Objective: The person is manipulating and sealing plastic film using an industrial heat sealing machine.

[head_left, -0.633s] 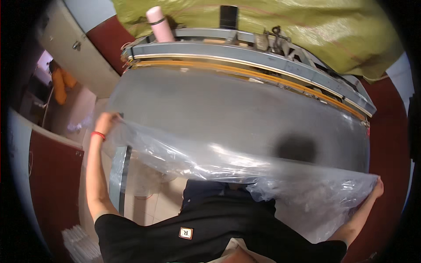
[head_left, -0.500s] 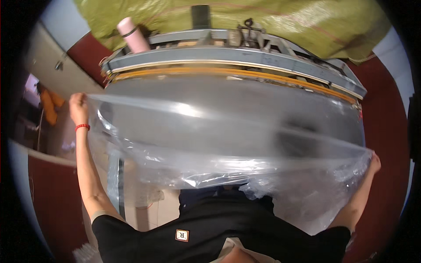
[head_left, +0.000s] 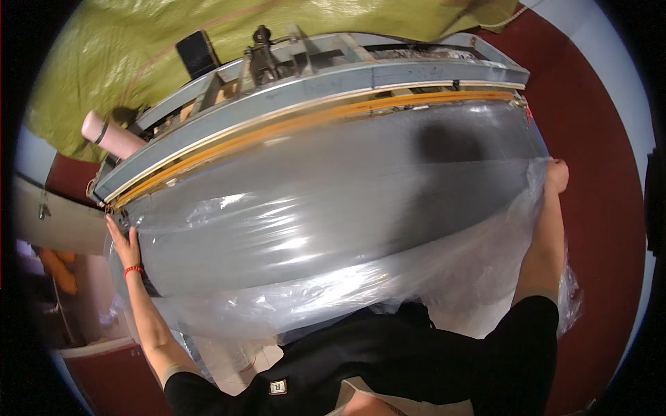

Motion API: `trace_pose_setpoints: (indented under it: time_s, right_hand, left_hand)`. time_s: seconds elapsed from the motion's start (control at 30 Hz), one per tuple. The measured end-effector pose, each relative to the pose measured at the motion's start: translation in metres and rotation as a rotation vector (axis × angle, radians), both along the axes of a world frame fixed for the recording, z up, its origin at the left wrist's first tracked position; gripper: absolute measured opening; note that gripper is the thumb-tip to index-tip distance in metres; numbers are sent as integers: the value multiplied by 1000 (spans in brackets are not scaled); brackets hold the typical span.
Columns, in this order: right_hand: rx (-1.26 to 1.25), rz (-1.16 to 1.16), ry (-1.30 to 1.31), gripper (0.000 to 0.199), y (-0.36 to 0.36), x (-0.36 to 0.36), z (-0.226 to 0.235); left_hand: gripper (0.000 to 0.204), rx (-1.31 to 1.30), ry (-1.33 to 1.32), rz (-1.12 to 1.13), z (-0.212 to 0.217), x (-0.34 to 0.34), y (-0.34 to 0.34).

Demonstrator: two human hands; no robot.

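A large sheet of clear plastic film [head_left: 347, 284] lies across a grey flat tabletop [head_left: 298, 166] and hangs down its near side toward my body. On the left end of the tabletop, my left hand [head_left: 126, 243] rests with fingers stretched apart against the film. My right hand [head_left: 557, 175] is closed around the film's edge at the right end, pulling it taut. Folds and glare run through the film's near part. Loose film hangs beside my right forearm.
A grey metal frame [head_left: 333, 87] with an orange strip [head_left: 291, 135] borders the far side. On or beside it are a pink bottle [head_left: 114, 135], a black phone-like slab [head_left: 197, 54] and a dark metal clamp-like fitting [head_left: 263, 52]. Yellow-green sheeting [head_left: 139, 55] lies behind.
My view has turned, tilting the table. The film has come down onto the tabletop. My left hand has loosened from gripping to lying spread; my right hand has moved up along the right end.
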State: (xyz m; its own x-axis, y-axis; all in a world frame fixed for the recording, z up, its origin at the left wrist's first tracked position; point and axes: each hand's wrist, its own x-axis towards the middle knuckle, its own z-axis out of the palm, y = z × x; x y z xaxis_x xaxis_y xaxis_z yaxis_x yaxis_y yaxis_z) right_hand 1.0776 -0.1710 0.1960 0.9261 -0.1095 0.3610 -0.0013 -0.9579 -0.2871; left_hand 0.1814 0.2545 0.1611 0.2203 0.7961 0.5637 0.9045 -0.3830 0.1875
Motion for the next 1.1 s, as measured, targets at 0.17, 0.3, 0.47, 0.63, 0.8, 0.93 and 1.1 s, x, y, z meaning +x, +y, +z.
trace_pose_setpoints:
  time_s: [0.17, 0.3, 0.47, 0.63, 0.8, 0.93, 1.1]
  right_hand:
    - [-52, 100, -10, 25, 36, -10, -10]
    - [-105, 90, -39, 24, 10, 11, -7]
    - [-64, 165, -21, 25, 30, 14, -18]
    - [-57, 139, -24, 23, 7, 16, -13]
    - [-11, 192, -21, 21, 23, 8, -13]
    - [6, 152, -19, 19, 15, 14, -16]
    - [0, 174, -40, 20, 19, 15, -17]
  left_hand:
    - [54, -376, 201, 295, -16, -151, 33]
    - [50, -192, 200, 621, -6, -37, 40]
    - [26, -403, -547, -214, 31, 160, -40]
    - [33, -1288, -678, -1160, 84, 430, -238]
    - [59, -1333, -592, -1297, 40, 552, -353]
    - [52, -1454, -336, -1298, 13, 570, -377]
    - [22, -1615, -221, -2221, 88, 492, -335]
